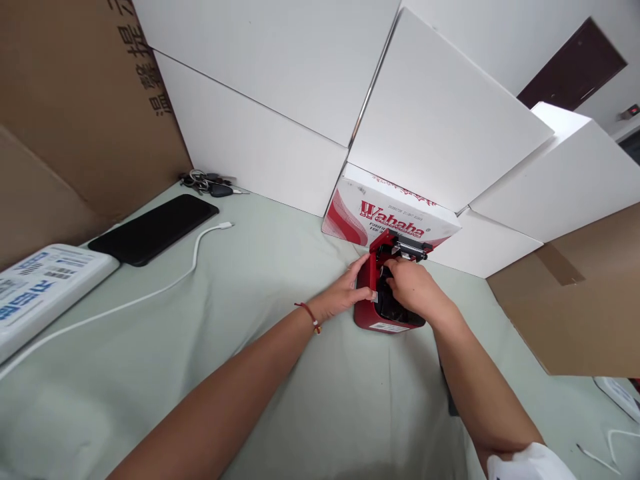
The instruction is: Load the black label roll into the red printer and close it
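A red and black device, which looks like a small label printer, stands on the cloth with its lid raised and a dark roller along the lid's edge. My left hand steadies its left wall, the thumb over the rim and the fingers along the outer side. Into the black inside reaches my right hand, its fingers curled near the left inner wall. What those fingertips hold, if anything, is hidden. A white label shows on the device's near face.
Behind the device leans a red and white box against white panels. On the left lie a black phone, a white cable, keys and a white case. Cardboard stands at right.
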Tool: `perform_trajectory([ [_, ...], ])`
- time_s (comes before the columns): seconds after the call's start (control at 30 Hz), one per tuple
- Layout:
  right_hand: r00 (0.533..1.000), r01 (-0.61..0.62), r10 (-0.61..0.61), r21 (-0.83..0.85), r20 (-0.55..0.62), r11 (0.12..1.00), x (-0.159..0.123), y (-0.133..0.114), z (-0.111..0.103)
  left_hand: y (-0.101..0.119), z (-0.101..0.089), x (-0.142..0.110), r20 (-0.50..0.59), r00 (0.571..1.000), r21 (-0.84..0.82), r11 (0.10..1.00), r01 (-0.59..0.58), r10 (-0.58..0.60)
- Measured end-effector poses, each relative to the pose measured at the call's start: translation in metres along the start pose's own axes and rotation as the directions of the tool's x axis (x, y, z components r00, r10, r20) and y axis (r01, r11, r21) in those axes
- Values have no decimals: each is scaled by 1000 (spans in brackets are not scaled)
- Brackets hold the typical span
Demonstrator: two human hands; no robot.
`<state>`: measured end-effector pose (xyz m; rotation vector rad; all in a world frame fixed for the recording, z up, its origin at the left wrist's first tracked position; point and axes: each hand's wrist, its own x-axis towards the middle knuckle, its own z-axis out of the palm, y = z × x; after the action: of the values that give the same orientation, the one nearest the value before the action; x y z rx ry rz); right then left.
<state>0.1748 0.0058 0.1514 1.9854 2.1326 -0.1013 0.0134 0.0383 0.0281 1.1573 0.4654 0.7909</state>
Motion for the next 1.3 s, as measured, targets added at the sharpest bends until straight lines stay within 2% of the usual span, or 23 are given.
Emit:
perform_trajectory([
  [0.2,1000,-6,7,35,-15,999,19,0,8,-4,-2,4,0,1000,31,999,-13,13],
  [0.27,1000,12,-10,72,-27,997,15,5,10,-6,-2,5,-4,1000,51,999,-17,17],
  [0.33,990,74,-50,183,-129,980,0,10,15,-8,-3,5,1,1000,62,998,-22,22],
  [0.37,971,125,-65,256,-230,959,-11,12,18,-8,-4,4,5,1000,63,998,-27,26],
  [0.4,932,190,-69,318,-355,929,-24,14,23,-9,-4,4,7,999,62,998,-32,31],
  [0.47,806,325,-57,359,-590,875,-51,13,38,-11,-5,4,9,999,52,998,-37,36],
  [0.5,750,369,-68,332,-658,868,-65,12,47,-11,-5,4,7,999,48,998,-37,37],
  [0.57,677,413,-114,247,-727,877,-86,6,68,-13,-6,4,5,999,40,998,-47,47],
  [0.63,635,418,-153,170,-757,893,-98,0,88,-14,-8,4,12,998,38,997,-66,65],
  [0.73,580,385,-140,119,-802,915,-104,-7,111,-11,-9,2,33,998,35,998,-57,56],
  [0.87,564,333,-70,148,-823,931,-103,-13,124,-3,-10,-2,35,999,96,995,-24,20],
  [0.93,565,325,-49,168,-824,931,-102,-15,127,3,-11,-1,-3,1000,148,989,-27,27],
  [1.03,560,323,-26,189,-828,927,-102,-18,130,15,-14,10,-156,983,252,966,-51,93],
  [1.13,549,324,-12,200,-835,924,-101,-20,131,34,-14,30,-294,929,335,934,-121,226],
  [1.2,552,332,-9,210,-834,919,-102,-21,131,47,-10,43,-294,916,346,924,-164,273],
  [1.3,560,349,-7,228,-828,909,-102,-20,130,58,-1,51,-213,943,312,933,-180,254],
])
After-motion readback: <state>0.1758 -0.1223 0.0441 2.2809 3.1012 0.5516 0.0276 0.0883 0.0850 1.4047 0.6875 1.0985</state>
